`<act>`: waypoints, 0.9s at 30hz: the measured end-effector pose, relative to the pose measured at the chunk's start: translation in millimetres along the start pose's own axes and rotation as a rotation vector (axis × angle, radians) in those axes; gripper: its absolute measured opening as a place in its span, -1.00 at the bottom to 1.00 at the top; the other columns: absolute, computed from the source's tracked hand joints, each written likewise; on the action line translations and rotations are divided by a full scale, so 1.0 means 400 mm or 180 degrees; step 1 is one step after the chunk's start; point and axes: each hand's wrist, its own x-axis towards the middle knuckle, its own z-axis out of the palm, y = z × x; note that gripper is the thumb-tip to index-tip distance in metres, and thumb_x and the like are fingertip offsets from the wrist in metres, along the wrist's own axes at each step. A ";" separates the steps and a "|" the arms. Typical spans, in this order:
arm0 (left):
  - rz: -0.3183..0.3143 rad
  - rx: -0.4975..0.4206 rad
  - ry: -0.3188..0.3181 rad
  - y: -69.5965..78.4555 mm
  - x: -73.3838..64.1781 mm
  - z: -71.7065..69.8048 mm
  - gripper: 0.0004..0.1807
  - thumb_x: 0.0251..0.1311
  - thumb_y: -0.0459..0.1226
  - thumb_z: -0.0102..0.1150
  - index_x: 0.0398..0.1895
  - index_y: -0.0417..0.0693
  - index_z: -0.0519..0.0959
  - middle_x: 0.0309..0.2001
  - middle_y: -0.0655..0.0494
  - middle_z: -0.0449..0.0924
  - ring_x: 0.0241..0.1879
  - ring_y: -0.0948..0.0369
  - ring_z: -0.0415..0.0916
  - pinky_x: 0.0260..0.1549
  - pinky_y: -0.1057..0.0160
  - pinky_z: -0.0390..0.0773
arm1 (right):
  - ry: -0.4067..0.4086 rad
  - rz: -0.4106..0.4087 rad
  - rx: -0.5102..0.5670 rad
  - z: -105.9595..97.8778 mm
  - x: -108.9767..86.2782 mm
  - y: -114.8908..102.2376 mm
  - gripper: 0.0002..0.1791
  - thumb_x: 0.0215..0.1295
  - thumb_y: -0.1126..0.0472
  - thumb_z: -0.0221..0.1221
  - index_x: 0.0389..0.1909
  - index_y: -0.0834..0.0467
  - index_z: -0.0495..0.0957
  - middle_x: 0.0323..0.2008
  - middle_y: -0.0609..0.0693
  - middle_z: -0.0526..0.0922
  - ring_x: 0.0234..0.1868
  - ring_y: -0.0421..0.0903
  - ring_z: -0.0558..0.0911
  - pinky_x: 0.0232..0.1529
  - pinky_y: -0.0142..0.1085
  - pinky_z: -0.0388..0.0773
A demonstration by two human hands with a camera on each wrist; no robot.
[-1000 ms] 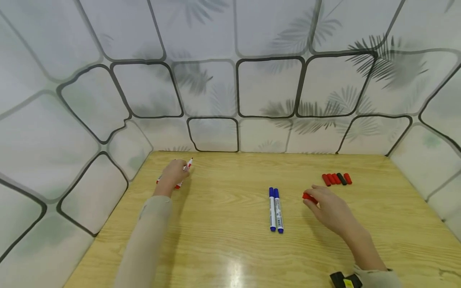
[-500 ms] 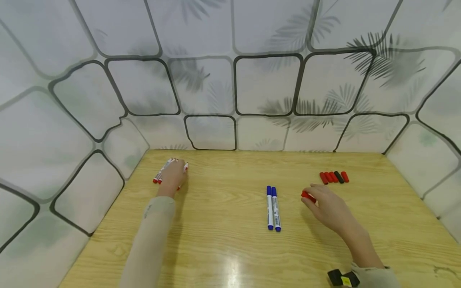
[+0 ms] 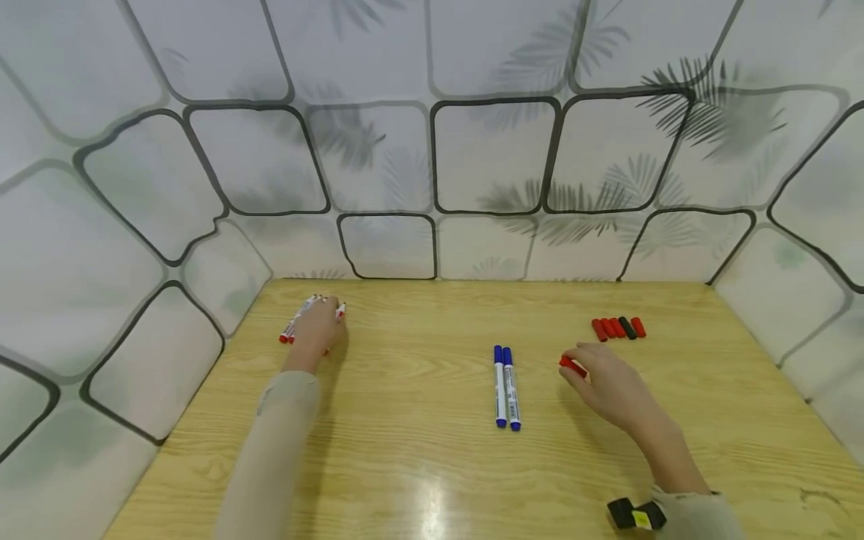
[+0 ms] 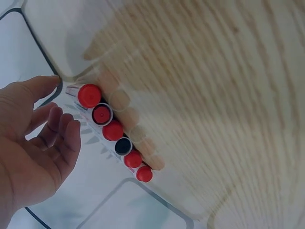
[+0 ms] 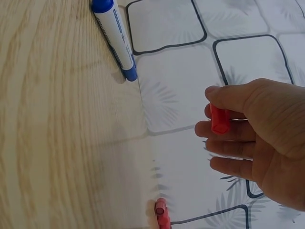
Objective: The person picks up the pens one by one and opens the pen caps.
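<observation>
My left hand is over a row of capless whiteboard markers at the far left of the table. In the left wrist view its fingers are loosely bent beside the row, apart from the thumb, with nothing between them. The markers' round ends point at that camera, most red, one black. In the head view the hand hides part of the row. My right hand pinches a red marker cap between thumb and fingers, raised above the table at the right.
Two blue-capped markers lie side by side near the table's middle. Behind the right hand is a row of red caps with one black cap. A patterned wall borders the table's back.
The head view has shifted slightly. More of the marker row shows left of my left hand, which has shifted off it a little. My right hand keeps holding the red cap.
</observation>
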 end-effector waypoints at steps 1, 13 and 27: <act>0.0004 -0.0017 0.0013 -0.002 -0.002 -0.004 -0.62 0.34 -0.25 0.01 0.14 -0.25 0.44 0.05 -0.33 0.51 -0.01 -0.25 0.51 -0.13 -0.29 0.53 | -0.0003 0.0011 0.0005 0.001 0.000 -0.001 -0.68 0.32 0.21 0.28 0.00 0.32 0.61 0.03 0.31 0.63 0.19 0.33 0.50 0.12 0.23 0.46; 0.0165 -0.0339 -0.0026 -0.003 -0.049 -0.046 -0.55 0.39 -0.19 -0.02 0.24 -0.27 0.41 0.18 -0.37 0.46 0.19 -0.25 0.41 0.06 -0.24 0.46 | 0.0002 0.0114 0.0111 0.006 -0.007 0.006 -0.69 0.33 0.23 0.27 -0.01 0.35 0.61 0.00 0.31 0.63 0.10 0.32 0.54 0.06 0.21 0.49; 0.0932 -0.0960 -0.0644 0.043 -0.170 -0.072 -0.41 0.45 -0.24 0.03 0.45 -0.27 0.18 0.31 -0.47 0.22 0.26 -0.29 0.32 0.12 -0.25 0.41 | -0.0029 0.0640 0.0017 -0.030 0.062 0.129 -0.56 0.44 0.06 0.15 0.06 0.37 0.58 -0.24 0.19 0.65 -0.37 0.04 0.61 -0.46 -0.13 0.50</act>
